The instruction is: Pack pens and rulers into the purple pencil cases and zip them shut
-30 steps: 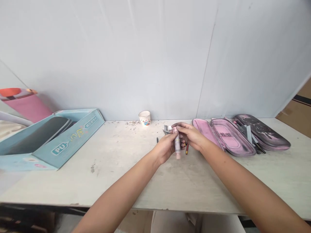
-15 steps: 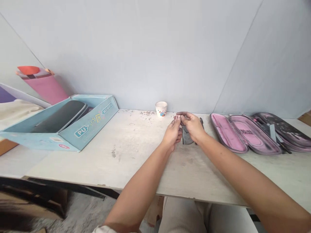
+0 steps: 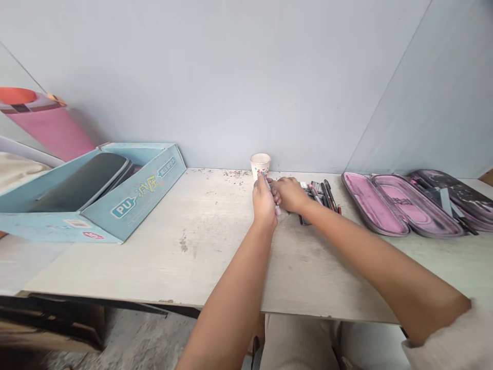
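My left hand (image 3: 264,201) is closed around a slim, pen-like stick (image 3: 278,209) with a pale pink lower end. Its upper end pokes out by my thumb, in front of the paper cup (image 3: 261,160). Against its fingers, my right hand (image 3: 290,195) is closed too, with its back towards me. Whatever its fingertips grip is hidden. Beside and partly beneath my right wrist lie several pens (image 3: 328,194), dark and pink ones among them, and a dark flat item (image 3: 304,220).
On the left stands a light blue box (image 3: 154,192) holding a dark zip case (image 3: 92,180). An open pink pencil case (image 3: 379,205) and a black patterned case (image 3: 456,192) lie on the right. Dark crumbs (image 3: 234,176) litter the table (image 3: 215,246) by the wall.
The view has shifted slightly. My left hand has turned upright, and the pen-like stick now shows in it. My right hand has moved a little left in the view, and more pens show beside it.
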The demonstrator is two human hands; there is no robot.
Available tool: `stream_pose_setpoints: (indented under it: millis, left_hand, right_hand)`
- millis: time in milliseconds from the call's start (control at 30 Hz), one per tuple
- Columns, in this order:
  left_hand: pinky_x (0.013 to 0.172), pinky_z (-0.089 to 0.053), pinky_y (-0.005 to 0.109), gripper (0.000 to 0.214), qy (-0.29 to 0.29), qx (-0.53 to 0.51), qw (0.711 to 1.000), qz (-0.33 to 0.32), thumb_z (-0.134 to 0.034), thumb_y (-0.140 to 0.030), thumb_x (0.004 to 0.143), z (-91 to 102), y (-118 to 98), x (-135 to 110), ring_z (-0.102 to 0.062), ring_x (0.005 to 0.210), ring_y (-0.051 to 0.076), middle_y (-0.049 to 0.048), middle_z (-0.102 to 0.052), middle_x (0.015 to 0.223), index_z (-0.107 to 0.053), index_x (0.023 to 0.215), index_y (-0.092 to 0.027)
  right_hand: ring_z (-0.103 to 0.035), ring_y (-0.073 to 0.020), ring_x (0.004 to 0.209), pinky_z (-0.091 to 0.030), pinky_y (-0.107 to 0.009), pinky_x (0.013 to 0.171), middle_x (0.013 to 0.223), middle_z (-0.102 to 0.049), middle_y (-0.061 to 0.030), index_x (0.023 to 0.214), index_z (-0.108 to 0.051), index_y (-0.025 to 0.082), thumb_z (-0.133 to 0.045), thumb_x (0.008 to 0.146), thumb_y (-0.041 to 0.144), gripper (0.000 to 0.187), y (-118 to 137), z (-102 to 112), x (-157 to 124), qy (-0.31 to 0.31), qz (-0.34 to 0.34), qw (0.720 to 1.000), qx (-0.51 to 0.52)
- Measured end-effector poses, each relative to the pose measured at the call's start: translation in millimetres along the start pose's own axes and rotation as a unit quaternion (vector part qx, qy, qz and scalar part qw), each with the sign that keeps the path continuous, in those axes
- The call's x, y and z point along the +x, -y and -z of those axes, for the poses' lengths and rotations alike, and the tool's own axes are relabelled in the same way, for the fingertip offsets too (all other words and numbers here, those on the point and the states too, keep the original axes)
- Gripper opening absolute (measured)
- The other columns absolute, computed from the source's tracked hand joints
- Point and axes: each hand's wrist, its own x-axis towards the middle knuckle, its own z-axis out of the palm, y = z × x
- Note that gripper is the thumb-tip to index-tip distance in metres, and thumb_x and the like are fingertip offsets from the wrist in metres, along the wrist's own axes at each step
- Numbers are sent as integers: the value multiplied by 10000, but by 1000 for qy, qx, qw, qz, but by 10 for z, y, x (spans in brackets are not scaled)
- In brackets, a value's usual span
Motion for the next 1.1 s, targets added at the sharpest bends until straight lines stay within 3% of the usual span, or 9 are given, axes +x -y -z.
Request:
stream_pose_setpoints:
  millis: [167, 267, 367, 567, 733, 900, 1000, 1100]
  left_hand:
    - [375, -248, 164, 314, 24, 29, 999, 15, -358, -500, 861, -31, 46, -23, -305, 370, 41, -76, -326, 522, -403, 812, -194]
    - [384, -271, 164, 263, 47, 45, 998, 25, -385, -445, 863, -48, 95, -29, -334, 389, 43, -70, -349, 546, -398, 810, -188]
    - [391, -291, 160, 239, 79, 80, 993, 37, -400, -421, 861, -79, 149, -62, -357, 403, 44, -66, -369, 562, -405, 816, -186]
    - [391, -306, 160, 232, 128, 152, 979, 51, -416, -409, 858, -155, 227, -174, -381, 418, 51, -57, -393, 570, -415, 808, -182]
    - [380, -305, 161, 253, 142, 177, 972, 58, -424, -437, 850, -160, 253, -184, -374, 413, 53, -57, -395, 568, -429, 820, -186]
    - [421, -358, 169, 249, 150, 165, 973, 56, -455, -422, 837, -170, 264, -182, -414, 466, 62, -44, -420, 601, -451, 844, -173]
    - [412, -350, 168, 241, 176, 186, 966, 41, -446, -401, 839, -180, 276, -208, -452, 535, 82, -23, -444, 666, -468, 906, -171]
    - [474, -377, 182, 235, 211, 273, 938, -14, -409, -379, 857, -173, 279, -242, -472, 595, 90, -16, -465, 715, -470, 973, -183]
  right_hand:
    - [-503, -240, 999, -344, -347, 841, 1002, -650, -96, 983, -625, 175, -421, 851, 361, 305, -521, 383, -147, -37, -58, 997, -22]
    - [-511, -227, 977, -348, -338, 847, 964, -657, -91, 949, -640, 168, -431, 845, 336, 288, -828, 574, -451, -44, -97, 994, -28]
    - [-527, -220, 925, -356, -340, 841, 929, -654, -96, 927, -646, 155, -426, 847, 320, 287, -970, 631, -828, -30, -95, 994, -43]
    - [-509, -224, 932, -357, -347, 797, 925, -635, -88, 944, -637, 187, -432, 855, 281, 242, -798, 515, -1275, 23, 13, 997, -73]
    - [-492, -225, 976, -345, -352, 798, 957, -620, -82, 964, -619, 197, -430, 866, 254, 220, -633, 451, -1260, 30, 70, 991, -114]
    - [-507, -212, 928, -368, -359, 782, 922, -614, -94, 895, -613, 166, -427, 858, 165, 191, -649, 418, -1216, 26, 167, 972, -161]
    - [-516, -210, 963, -397, -368, 805, 978, -618, -97, 899, -598, 169, -440, 853, 171, 165, -678, 439, -1232, -21, 184, 978, -100]
    - [-545, -206, 975, -436, -375, 828, 999, -624, -86, 954, -558, 185, -465, 847, 227, 148, -676, 508, -1266, -136, 75, 985, 75]
